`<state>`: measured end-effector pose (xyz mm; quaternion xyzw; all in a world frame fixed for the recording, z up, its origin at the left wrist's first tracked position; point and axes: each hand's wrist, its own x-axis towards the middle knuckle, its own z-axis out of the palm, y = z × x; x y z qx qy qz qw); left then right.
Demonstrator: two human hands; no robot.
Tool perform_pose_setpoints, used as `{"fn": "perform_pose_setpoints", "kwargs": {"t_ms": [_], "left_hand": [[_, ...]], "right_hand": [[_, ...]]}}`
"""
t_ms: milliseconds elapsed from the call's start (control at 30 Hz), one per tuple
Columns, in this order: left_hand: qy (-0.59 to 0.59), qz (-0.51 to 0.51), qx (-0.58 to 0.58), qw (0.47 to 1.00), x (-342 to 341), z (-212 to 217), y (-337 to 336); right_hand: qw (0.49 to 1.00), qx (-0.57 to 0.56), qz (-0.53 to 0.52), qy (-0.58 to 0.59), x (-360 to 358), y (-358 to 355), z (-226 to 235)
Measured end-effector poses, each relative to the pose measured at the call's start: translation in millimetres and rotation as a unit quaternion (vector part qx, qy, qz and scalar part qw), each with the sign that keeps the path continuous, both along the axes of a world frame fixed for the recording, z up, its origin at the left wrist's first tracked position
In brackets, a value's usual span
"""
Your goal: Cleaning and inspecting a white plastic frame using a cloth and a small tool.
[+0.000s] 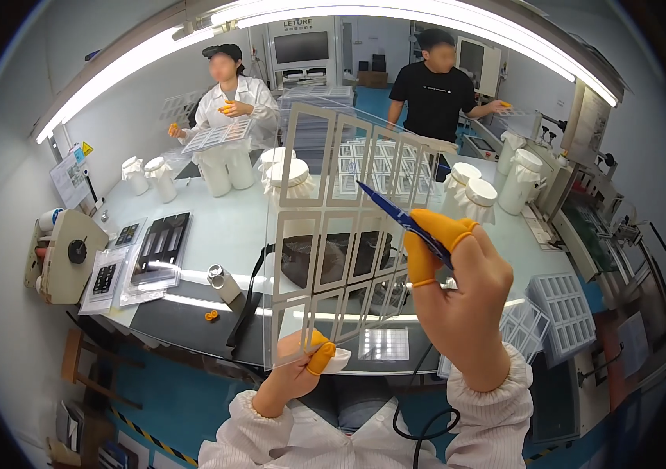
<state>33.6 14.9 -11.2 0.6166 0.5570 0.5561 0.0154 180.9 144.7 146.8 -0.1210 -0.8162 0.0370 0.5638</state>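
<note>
The left hand (295, 369) at seven o'clock pinches the central framed sheet (329, 209) low down, seemingly to hold it upright, while the right hand (464, 281) at four grips a blue pen-like tool (397, 213), apparently for fine aim

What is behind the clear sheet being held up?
Through the clear sheet I see what looks like a dark bag, cloth-topped white jars and more framed sheets. Its pale frames hide parts of the bag.

Dark lettering (298, 23) tops a white panel (332, 47); a yellow warning triangle (86, 148) marks the wall (24, 148).
</note>
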Motion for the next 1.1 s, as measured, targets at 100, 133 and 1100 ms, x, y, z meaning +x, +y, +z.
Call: {"fn": "perform_pose_setpoints", "kwargs": {"t_ms": [100, 133, 1100], "left_hand": [[0.011, 0.021, 0.028, 0.999, -7, 2, -1], [0.005, 0.044, 0.033, 0.998, -12, 10, -5], [0.543, 0.400, -0.322, 0.664, -219, 67, 226]], "right_hand": [[0.989, -0.090, 0.036, 0.113, 11, 1, -6], [0.981, -0.146, 0.039, 0.119, 17, 3, -14], [0.833, -0.477, -0.104, 0.259, 115, 47, -155]]}}
